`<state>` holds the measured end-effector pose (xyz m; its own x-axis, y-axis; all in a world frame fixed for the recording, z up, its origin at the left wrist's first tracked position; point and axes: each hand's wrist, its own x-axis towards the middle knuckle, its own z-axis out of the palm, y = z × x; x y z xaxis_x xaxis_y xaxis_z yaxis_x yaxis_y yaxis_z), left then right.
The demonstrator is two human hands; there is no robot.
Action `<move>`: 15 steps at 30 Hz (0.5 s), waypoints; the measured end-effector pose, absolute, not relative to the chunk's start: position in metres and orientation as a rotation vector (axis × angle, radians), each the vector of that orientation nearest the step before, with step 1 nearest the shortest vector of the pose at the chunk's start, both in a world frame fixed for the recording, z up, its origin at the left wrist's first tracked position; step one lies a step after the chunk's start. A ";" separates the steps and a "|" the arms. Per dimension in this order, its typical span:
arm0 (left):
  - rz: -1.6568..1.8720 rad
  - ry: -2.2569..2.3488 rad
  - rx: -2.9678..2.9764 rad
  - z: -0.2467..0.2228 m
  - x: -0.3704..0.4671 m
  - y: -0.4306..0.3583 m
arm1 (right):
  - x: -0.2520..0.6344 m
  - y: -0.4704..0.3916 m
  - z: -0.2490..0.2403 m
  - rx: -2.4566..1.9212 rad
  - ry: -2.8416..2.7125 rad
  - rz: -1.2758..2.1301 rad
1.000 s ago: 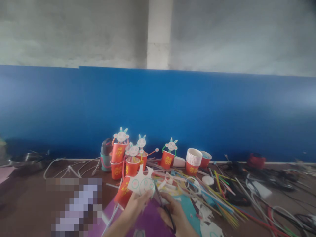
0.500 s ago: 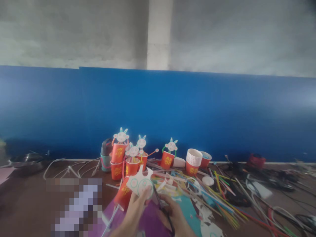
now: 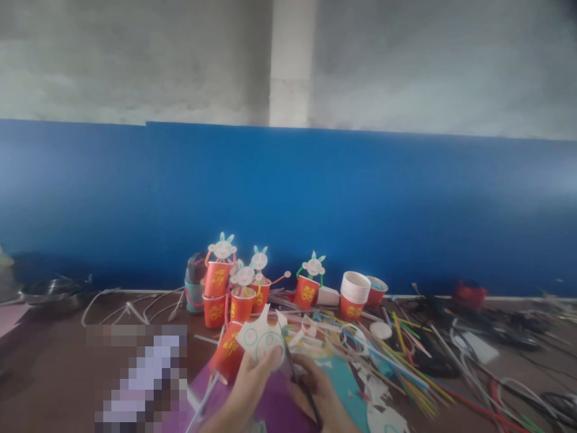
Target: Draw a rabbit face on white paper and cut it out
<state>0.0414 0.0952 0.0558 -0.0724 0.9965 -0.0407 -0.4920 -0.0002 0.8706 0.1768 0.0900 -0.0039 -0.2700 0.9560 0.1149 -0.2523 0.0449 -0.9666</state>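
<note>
Between thumb and fingers, my left hand (image 3: pixel 252 376) grips a piece of white paper (image 3: pixel 258 337) with green and pink circles drawn on it and a jagged upper edge. My right hand (image 3: pixel 318 385) is closed around the dark handles of a pair of scissors (image 3: pixel 305 388). The blades point up and lie against the right edge of the paper; how far apart they are, I cannot tell. Below both hands lies a purple sheet (image 3: pixel 274 400), beside a teal one (image 3: pixel 340 382). A red paper cup (image 3: pixel 229 349) leans just left of my left hand.
Red cups with paper rabbit figures (image 3: pixel 308 288) stand along the back. To their right is a stack of cups (image 3: pixel 354 294). Coloured sticks (image 3: pixel 406 367) and paper scraps (image 3: pixel 376 388) lie on the right. Cables (image 3: pixel 509 385) spread farther right, and a metal bowl (image 3: pixel 51 291) sits far left.
The paper in my left hand has shifted slightly right and tilted a little. The scissors stay at its right edge. The rest of the table looks the same.
</note>
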 end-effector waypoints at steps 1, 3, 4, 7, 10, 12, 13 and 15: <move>1.464 0.881 0.778 0.055 0.042 0.095 | 0.176 0.089 -0.002 -0.784 -1.260 1.461; 1.489 0.877 0.800 0.052 0.042 0.096 | 0.175 0.087 0.003 -0.738 -1.269 1.462; 1.484 0.880 0.801 0.051 0.042 0.097 | 0.175 0.086 0.005 -0.736 -1.272 1.458; 1.454 0.887 0.791 0.049 0.041 0.099 | 0.174 0.083 0.012 -0.770 -1.273 1.473; 1.463 0.876 0.794 0.050 0.040 0.099 | 0.175 0.083 0.014 -0.744 -1.258 1.509; 1.469 0.869 0.804 0.053 0.039 0.098 | 0.176 0.083 0.012 -0.763 -1.256 1.509; 1.465 0.866 0.807 0.055 0.039 0.097 | 0.176 0.084 0.011 -0.795 -1.253 1.502; 1.446 0.861 0.806 0.059 0.038 0.095 | 0.178 0.085 0.009 -0.859 -1.248 1.484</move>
